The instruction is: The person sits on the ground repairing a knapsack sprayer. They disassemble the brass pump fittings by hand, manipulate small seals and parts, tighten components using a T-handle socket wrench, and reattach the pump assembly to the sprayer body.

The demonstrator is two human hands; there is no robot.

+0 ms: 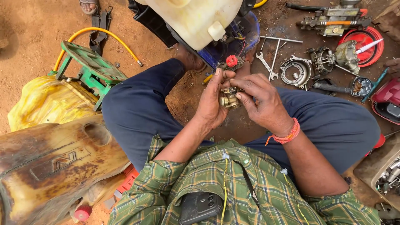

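Seated cross-legged on bare red dirt floor point(33, 29), in dark blue trousers and a green plaid shirt. Held up between the knees, just in front of a white plastic tank point(196, 18): a small brass fitting point(230, 99), seemingly a valve or pump part with threaded stubs and round caps. Left hand point(210, 102) cupped around its left side, thumb and fingers closed on the body. Right hand point(262, 100), orange thread band at the wrist, pinching the top of the same piece with thumb and forefinger; fingers point(243, 83) curled over it, not released. Probably dense and heavy for its size, rigid, hard to damage by squeezing, though likely oily and so apt to slip; small screws or caps on it easy to drop into the dirt. Best gripped around the thick middle body, leaving threaded ends and the top free for turning. Just beyond, a red knob point(231, 61) with thin wires on the blue base under the tank. Spread out to the right: spanners point(266, 62), a round metal housing point(295, 71), a red disc point(366, 46). To the left: a green metal frame point(89, 66), a yellow hose point(104, 33), a stained yellow tank point(50, 162).
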